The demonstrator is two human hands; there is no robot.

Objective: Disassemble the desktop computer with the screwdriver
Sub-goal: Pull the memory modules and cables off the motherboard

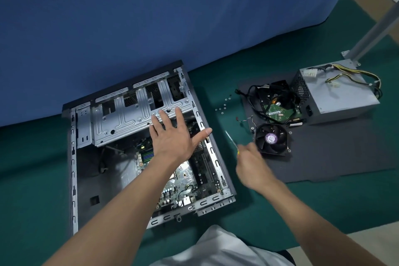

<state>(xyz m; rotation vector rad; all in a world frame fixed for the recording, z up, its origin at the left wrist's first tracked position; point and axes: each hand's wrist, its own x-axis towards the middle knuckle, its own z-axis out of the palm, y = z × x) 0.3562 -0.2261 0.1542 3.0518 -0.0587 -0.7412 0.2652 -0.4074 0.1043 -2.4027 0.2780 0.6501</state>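
1. My left hand [172, 134] is wide open, all five fingers straight and spread, holding nothing. It is stretched out over the desktop computer [73, 147], with the fingertips above the edge of the drive cage [121, 119].
2. My right hand [252, 164] is curled round the yellow-green handle of the screwdriver [231, 139]. Its thin steel shaft points up and away from me, off to the right of the case.
3. The computer is one boxy case lying on its side with the cover off. Its rails are bare stamped metal with rows of slots, and the outer skin is dark.
4. The drive cage is ribbed, pressed grey sheet metal with round holes.
5. One green motherboard [183, 181] lies in the bottom of the case, partly hidden by my left forearm.
6. To the right, one flat dark grey panel [334, 157] carries three removed parts:
   - a square black cooling fan [272, 139] with a purple round label
   - a hard drive [278, 110] with its green circuit board facing up and black cables around it
   - a grey metal power supply [339, 93] with a perforated side and yellow and black wires
7. Small loose screws [224, 106] lie on the green mat [32, 168] between the case and the panel. I count about eight, but they are too tiny to be sure.
8. A smooth blue cloth [151, 17] hangs behind the case.
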